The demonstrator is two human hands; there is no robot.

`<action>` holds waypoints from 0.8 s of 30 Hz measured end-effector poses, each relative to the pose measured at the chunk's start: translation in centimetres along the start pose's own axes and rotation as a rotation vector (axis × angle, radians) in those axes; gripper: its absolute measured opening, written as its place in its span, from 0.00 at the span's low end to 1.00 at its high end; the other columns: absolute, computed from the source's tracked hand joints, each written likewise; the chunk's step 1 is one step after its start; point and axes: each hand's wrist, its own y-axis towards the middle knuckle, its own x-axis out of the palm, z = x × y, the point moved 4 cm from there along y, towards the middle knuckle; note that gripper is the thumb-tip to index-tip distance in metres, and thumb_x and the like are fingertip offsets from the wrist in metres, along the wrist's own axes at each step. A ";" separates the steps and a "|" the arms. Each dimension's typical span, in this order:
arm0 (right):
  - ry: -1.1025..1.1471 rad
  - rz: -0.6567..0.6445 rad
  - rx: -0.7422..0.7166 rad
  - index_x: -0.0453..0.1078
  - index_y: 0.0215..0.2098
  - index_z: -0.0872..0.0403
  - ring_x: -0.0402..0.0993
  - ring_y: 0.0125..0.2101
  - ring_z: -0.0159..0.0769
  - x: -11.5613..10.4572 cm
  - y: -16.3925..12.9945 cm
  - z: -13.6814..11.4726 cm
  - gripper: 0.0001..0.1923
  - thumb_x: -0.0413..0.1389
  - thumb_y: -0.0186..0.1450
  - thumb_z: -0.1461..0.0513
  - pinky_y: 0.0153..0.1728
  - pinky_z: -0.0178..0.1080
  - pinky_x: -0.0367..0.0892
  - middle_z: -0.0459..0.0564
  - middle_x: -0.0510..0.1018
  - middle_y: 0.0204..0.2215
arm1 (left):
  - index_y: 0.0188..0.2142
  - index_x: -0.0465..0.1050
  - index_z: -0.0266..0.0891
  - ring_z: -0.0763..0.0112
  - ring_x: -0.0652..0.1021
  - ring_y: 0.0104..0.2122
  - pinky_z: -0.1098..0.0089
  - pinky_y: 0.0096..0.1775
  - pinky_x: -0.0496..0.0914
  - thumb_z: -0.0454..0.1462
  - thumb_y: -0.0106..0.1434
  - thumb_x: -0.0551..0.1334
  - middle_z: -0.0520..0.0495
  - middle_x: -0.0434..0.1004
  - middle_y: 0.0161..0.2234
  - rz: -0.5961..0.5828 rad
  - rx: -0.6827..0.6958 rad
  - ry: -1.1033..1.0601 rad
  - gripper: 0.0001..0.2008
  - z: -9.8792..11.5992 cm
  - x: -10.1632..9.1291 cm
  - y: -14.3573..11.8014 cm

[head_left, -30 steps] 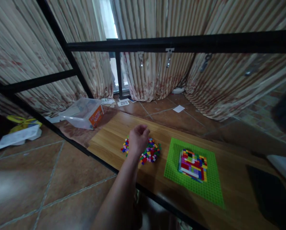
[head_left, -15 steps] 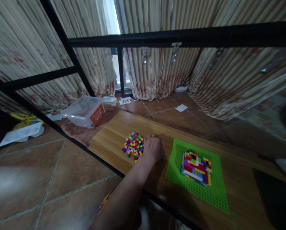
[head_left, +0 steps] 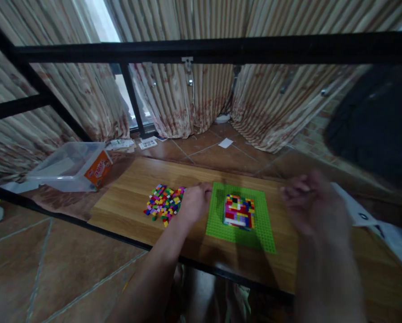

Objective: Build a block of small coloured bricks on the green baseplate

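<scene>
A part-built brick block (head_left: 239,211) stands on the green baseplate (head_left: 217,224); many loose bricks (head_left: 163,204) remain unplaced. Left hand (head_left: 194,204), fingers curled, rests beside them; whether it grips one cannot be told. Right hand (head_left: 313,204), blurred, hangs loosely curled.

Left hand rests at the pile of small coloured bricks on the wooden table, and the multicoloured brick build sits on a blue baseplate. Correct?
Not quite: in the head view the baseplate under the multicoloured brick build is green, not blue. The left hand does rest beside the pile of small coloured bricks on the wooden table.

Dim indoor scene; daylight enters through curtain gap (head_left: 101,20), upper left, overexposed. Right hand (head_left: 310,204) motion-blurred. Wide-angle bending at edges. Worktop (head_left: 130,197) sharp, soft shadows under hands.
</scene>
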 end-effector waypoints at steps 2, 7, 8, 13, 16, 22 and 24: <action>0.001 0.222 0.245 0.64 0.20 0.52 0.61 0.17 0.25 -0.5 0.5 3.4 0.14 0.60 0.58 0.57 0.22 0.34 0.64 0.39 0.68 0.18 | 0.40 0.76 0.42 0.70 0.77 0.38 0.71 0.43 0.69 0.32 0.64 0.54 0.48 0.78 0.37 -0.012 0.106 -0.101 0.12 1.6 0.1 -0.5; -0.060 0.178 0.322 0.70 0.24 0.53 0.67 0.20 0.27 -0.3 0.7 8.7 0.08 0.62 0.51 0.58 0.23 0.32 0.63 0.42 0.75 0.21 | 0.38 0.76 0.43 0.69 0.76 0.40 0.67 0.48 0.68 0.33 0.64 0.56 0.49 0.78 0.37 -0.078 0.249 -0.134 0.09 4.5 1.6 -1.3; -0.088 0.168 0.311 0.71 0.25 0.53 0.69 0.22 0.28 -0.4 0.6 9.2 0.08 0.62 0.51 0.58 0.24 0.33 0.63 0.43 0.77 0.23 | 0.38 0.76 0.43 0.68 0.76 0.41 0.66 0.49 0.67 0.33 0.64 0.56 0.49 0.77 0.38 -0.081 0.259 -0.129 0.09 4.7 2.0 -1.2; -0.144 0.143 0.375 0.72 0.26 0.51 0.73 0.27 0.34 -0.9 0.1 10.9 0.10 0.60 0.51 0.53 0.24 0.35 0.65 0.48 0.81 0.28 | 0.37 0.77 0.45 0.68 0.74 0.43 0.64 0.51 0.66 0.33 0.63 0.58 0.50 0.76 0.40 -0.063 0.240 -0.099 0.08 4.8 2.8 -0.4; -0.121 0.111 0.387 0.73 0.28 0.50 0.74 0.28 0.35 -1.3 0.3 10.9 0.11 0.61 0.51 0.53 0.25 0.35 0.66 0.48 0.81 0.30 | 0.36 0.77 0.45 0.68 0.74 0.44 0.63 0.51 0.65 0.34 0.62 0.60 0.50 0.76 0.41 -0.065 0.224 -0.097 0.07 4.7 3.0 -0.1; -0.106 0.084 0.413 0.74 0.27 0.51 0.74 0.28 0.34 -1.6 0.3 10.3 0.10 0.62 0.51 0.54 0.26 0.35 0.66 0.47 0.81 0.29 | 0.33 0.76 0.44 0.67 0.74 0.43 0.64 0.51 0.65 0.33 0.60 0.62 0.51 0.76 0.39 -0.032 0.208 -0.100 0.05 4.7 3.1 0.1; -0.105 0.100 0.441 0.74 0.27 0.51 0.73 0.27 0.33 -1.5 0.0 10.3 0.09 0.63 0.51 0.55 0.26 0.35 0.65 0.47 0.81 0.29 | 0.32 0.76 0.43 0.67 0.74 0.42 0.64 0.50 0.65 0.33 0.59 0.63 0.51 0.76 0.38 -0.019 0.201 -0.097 0.04 4.8 3.1 0.2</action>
